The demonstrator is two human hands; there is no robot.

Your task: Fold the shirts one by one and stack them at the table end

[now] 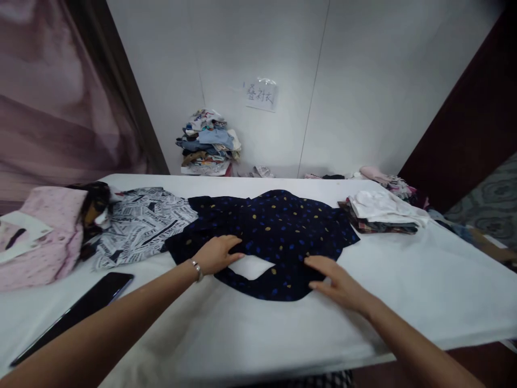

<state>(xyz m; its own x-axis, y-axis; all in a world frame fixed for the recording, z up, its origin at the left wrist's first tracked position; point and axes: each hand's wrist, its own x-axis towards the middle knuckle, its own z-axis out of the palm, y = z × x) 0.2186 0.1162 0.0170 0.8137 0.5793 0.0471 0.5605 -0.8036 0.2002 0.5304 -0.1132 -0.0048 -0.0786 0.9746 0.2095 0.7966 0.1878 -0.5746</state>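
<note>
A dark navy shirt (283,226) with blue and yellow specks lies spread on the white-covered table. An opening in its lower part shows the white cover beneath. My left hand (216,254), with a silver bracelet at the wrist, rests on the shirt's left side beside that opening, thumb and fingers apart. Over the lower right part of the shirt is my right hand (337,281), its fingers bent slightly and the thumb held away from them. Neither hand shows cloth pinched in it.
To the left lie a newsprint-patterned garment (149,223), a pink shirt (52,237) and a dark phone (76,312). Folded clothes (383,210) are stacked at the right. A tall pile of clothes (210,140) stands behind the table (404,291), below a paper sign (262,95) on the wall.
</note>
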